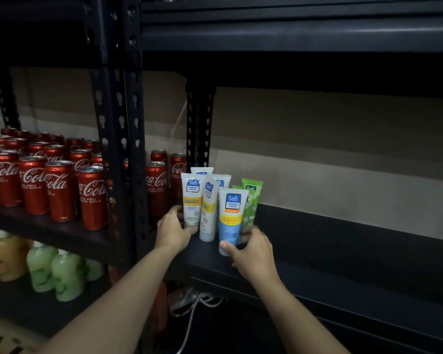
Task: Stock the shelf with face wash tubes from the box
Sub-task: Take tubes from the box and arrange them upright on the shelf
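Several Safi face wash tubes stand cap-down at the left end of a dark shelf (343, 241). My left hand (173, 232) grips the base of a white and yellow tube (191, 200) at the front left. A second white and yellow tube (208, 213) leans beside it. My right hand (251, 251) grips the bottom of a white and blue tube (231, 218) at the shelf's front edge. Two green tubes (252, 200) stand just behind it. More white tubes (221, 181) are partly hidden at the back. No box is in view.
Red Coca-Cola cans (56, 185) fill the neighbouring shelf to the left, behind a black perforated upright (120, 149). Green and orange bottles (59, 272) sit one level lower. A white cable (189, 318) hangs below. The dark shelf stretches to the right of the tubes.
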